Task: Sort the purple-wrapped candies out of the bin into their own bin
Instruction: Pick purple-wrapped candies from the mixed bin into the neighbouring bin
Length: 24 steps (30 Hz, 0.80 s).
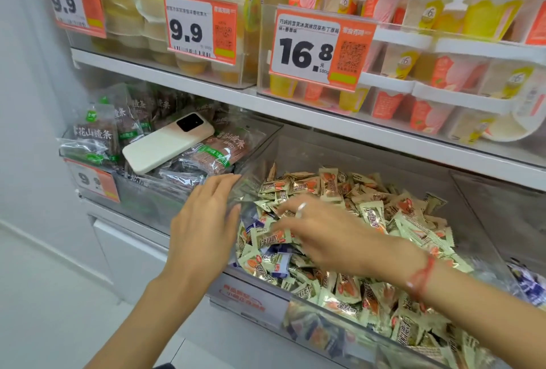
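right hand: the right hand point(320, 228) reaches low over the heap at the bin's left end, fingers spread and bent down into the wrappers; a ring on one finger, a red cord at the wrist; whether it has pinched a candy I cannot tell
left hand: the left hand point(204, 221) stands flat and wide against the outside of the bin's clear left wall, fingers straight, holding nothing
purple-wrapped candies: a few purple-wrapped candies point(279, 262) show among the pale ones near the bin's front left corner, just below and left of the right hand's fingertips, between the two hands
pale candies: cream and orange wrapped candies point(375, 212) fill the rest of the heap and partly bury the purple ones
bin: the clear bin point(248, 300) sits on the lower shelf, its front wall carrying an orange label
bin to the right: a neighbouring bin point(529, 283) at the right edge holds purple wrappers
phone: a white phone point(167, 142) lies on dark snack packets point(215, 150) in the bin to the left
upper shelf: cups with white lids point(413, 52) and price tags point(319, 46)
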Each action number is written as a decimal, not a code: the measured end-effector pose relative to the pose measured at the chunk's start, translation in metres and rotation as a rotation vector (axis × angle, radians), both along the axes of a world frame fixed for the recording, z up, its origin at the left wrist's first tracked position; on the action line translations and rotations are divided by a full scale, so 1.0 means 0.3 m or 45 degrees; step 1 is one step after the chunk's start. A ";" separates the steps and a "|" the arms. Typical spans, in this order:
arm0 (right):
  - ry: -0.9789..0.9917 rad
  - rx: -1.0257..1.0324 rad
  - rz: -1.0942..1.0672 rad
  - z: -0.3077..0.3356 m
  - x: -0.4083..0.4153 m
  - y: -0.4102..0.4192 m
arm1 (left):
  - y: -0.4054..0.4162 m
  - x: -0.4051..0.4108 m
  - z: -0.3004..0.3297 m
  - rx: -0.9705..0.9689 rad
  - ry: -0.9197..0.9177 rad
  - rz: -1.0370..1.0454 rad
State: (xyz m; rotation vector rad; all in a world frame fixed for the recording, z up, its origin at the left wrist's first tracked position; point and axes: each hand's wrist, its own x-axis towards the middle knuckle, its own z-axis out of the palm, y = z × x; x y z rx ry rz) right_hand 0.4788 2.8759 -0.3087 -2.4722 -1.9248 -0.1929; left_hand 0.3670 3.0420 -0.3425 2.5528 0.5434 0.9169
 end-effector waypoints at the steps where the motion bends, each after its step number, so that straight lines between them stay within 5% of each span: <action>1: 0.104 -0.140 0.056 -0.032 0.000 0.045 | 0.000 -0.001 -0.001 0.001 -0.004 0.002; 4: 0.096 -0.571 -0.044 -0.102 0.041 0.144 | 0.001 0.001 -0.003 0.016 -0.003 -0.002; 7: -0.049 -0.639 -0.033 -0.144 0.052 0.198 | 0.005 0.004 -0.005 0.032 -0.005 -0.008; 15: -0.033 -0.335 0.156 -0.128 0.003 0.199 | 0.006 0.004 -0.006 0.033 0.003 0.004; 20: 0.379 0.019 -0.075 -0.014 0.036 0.066 | 0.017 0.003 -0.011 0.114 -0.027 -0.025; 24: 0.435 0.282 -0.306 0.042 0.066 -0.117 | 0.006 0.013 0.023 0.373 -0.164 -0.047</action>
